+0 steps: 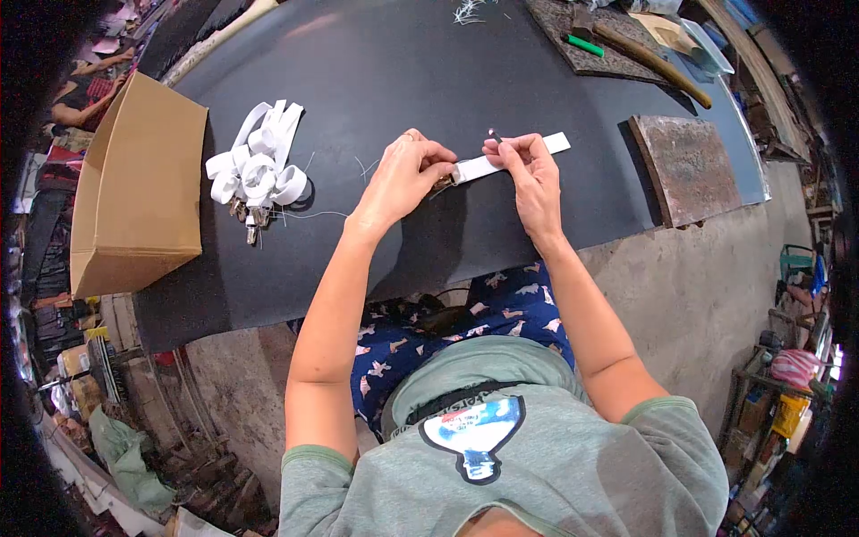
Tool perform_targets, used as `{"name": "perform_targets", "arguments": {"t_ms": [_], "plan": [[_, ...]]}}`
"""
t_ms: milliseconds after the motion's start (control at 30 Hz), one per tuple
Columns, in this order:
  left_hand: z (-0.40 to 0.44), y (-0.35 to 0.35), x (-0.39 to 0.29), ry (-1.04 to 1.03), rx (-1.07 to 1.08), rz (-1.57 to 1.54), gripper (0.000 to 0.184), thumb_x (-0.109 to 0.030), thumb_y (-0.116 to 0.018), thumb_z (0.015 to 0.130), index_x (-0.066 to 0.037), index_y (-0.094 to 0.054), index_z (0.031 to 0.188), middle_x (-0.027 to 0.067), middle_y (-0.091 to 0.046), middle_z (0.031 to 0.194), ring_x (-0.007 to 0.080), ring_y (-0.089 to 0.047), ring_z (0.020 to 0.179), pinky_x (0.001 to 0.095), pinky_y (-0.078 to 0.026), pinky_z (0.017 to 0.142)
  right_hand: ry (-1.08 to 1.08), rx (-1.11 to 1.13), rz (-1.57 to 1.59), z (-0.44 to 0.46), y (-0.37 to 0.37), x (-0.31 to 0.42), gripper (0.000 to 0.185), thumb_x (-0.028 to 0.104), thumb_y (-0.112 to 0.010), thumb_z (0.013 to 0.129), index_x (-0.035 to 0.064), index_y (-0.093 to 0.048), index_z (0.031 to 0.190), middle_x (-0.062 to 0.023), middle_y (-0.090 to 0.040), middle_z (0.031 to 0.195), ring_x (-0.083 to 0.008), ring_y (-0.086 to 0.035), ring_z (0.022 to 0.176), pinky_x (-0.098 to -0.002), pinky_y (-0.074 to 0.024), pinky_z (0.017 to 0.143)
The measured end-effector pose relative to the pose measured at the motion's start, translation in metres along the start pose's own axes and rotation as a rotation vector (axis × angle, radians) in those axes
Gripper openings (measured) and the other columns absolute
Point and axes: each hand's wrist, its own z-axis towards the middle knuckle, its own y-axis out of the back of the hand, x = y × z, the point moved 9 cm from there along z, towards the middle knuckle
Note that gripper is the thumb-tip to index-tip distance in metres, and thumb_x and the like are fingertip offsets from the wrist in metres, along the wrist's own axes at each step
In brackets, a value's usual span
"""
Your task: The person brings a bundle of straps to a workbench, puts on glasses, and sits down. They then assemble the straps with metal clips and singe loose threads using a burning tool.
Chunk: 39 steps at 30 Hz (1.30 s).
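Note:
A flat white strap (474,169) lies across the dark tabletop, its free end pointing right beyond my right hand. My left hand (404,176) is closed at the strap's left end, fingers pinching it beside a brass-coloured metal clip (442,183) that the fingers partly cover. Above the strap, my right hand (533,182) is closed around a small dark object (493,136) with a shiny tip; its kind is too small to tell. To the left sits a pile of looped white straps (259,170) with metal clips (252,217) at their lower ends.
An open cardboard box (148,179) stands at the table's left edge. A rusty metal plate (684,170) lies on the right. Farther back are a wooden-handled hammer (653,65) and a green marker-like stick (585,46) on a dark board. Loose white threads (467,12) lie about.

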Motion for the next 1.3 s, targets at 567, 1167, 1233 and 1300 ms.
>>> {"name": "perform_targets", "arguments": {"t_ms": [567,1167,1233,1300], "plan": [[-0.03,-0.004,0.013,0.143,-0.356,-0.522,0.012,-0.008,-0.062,0.093,0.004,-0.061,0.09,0.0079,-0.064,0.079,0.0125,-0.068,0.076,0.0256,-0.053,0.065,0.177,0.065,-0.448,-0.003,-0.013,0.013,0.014,0.012,-0.076,0.078,0.0001,-0.069,0.08,-0.0092,-0.063,0.098,-0.0151,-0.06,0.08,-0.0278,-0.0501,0.073],[-0.037,-0.005,0.013,0.096,-0.393,-0.519,0.019,-0.017,-0.06,0.097,0.001,-0.061,0.094,0.0084,-0.068,0.083,0.0126,-0.067,0.077,0.0264,-0.053,0.07,0.155,0.124,-0.581,-0.002,-0.02,0.015,0.015,0.012,-0.077,0.079,-0.0014,-0.069,0.081,-0.0084,-0.059,0.104,-0.0117,-0.058,0.084,-0.0265,-0.0475,0.077],[-0.037,-0.006,0.015,0.108,-0.387,-0.527,0.019,-0.017,-0.06,0.097,0.001,-0.061,0.094,0.0086,-0.068,0.083,0.0127,-0.067,0.077,0.0263,-0.053,0.07,0.183,0.116,-0.579,-0.003,-0.02,0.016,0.016,0.013,-0.077,0.077,-0.0011,-0.069,0.08,-0.0093,-0.059,0.103,-0.0134,-0.059,0.084,-0.0276,-0.0483,0.077],[-0.038,-0.004,0.016,0.12,-0.393,-0.536,0.018,-0.016,-0.061,0.096,0.002,-0.061,0.094,0.0084,-0.068,0.082,0.0129,-0.067,0.077,0.0265,-0.053,0.07,0.201,0.11,-0.578,-0.002,-0.018,0.015,0.018,0.015,-0.078,0.074,-0.0003,-0.069,0.079,-0.011,-0.06,0.103,-0.0173,-0.062,0.082,-0.0298,-0.0499,0.076]]}}
